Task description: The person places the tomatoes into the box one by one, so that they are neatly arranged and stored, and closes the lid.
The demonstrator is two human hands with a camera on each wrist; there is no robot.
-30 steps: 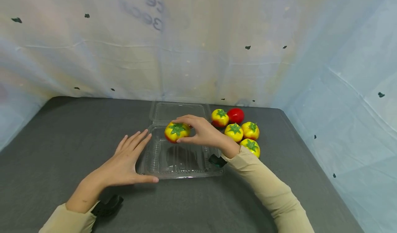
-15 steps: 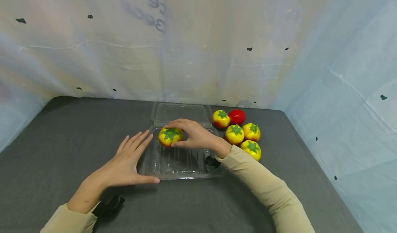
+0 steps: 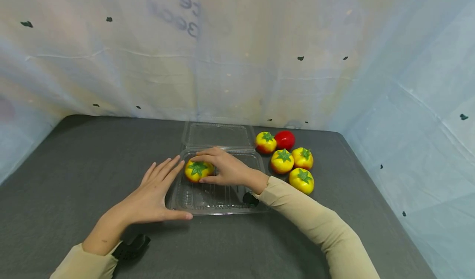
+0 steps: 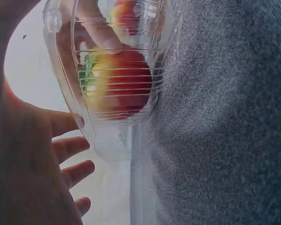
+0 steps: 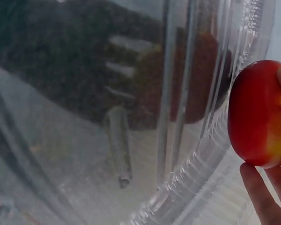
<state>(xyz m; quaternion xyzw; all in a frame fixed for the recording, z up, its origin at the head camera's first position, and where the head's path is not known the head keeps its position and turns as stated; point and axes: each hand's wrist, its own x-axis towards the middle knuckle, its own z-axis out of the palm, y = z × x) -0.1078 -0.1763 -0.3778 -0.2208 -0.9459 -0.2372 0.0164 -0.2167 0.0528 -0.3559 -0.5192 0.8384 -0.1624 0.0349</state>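
My right hand (image 3: 230, 168) grips a yellow-and-red tomato (image 3: 193, 172) with a green star-shaped top. It holds the tomato at the back left corner of a clear plastic clamshell container (image 3: 222, 209). Through the ribbed plastic wall, the left wrist view shows this tomato (image 4: 124, 89) low in the container. In the right wrist view the tomato's red underside (image 5: 250, 117) shows, with fingertips round it. My left hand (image 3: 148, 196) is at the container's left side, fingers straight and spread, thumb near the front left corner.
Right of the container sit several more yellow tomatoes (image 3: 282, 161) with green tops, and one (image 3: 285, 140) with its red side up. The container's lid (image 3: 219, 135) lies folded back towards the rear sheet (image 3: 230, 64). Everything stands on a dark grey table (image 3: 111, 155).
My right hand has carried the tomato leftward and down into the container's back left corner. My left hand has stayed beside the container.
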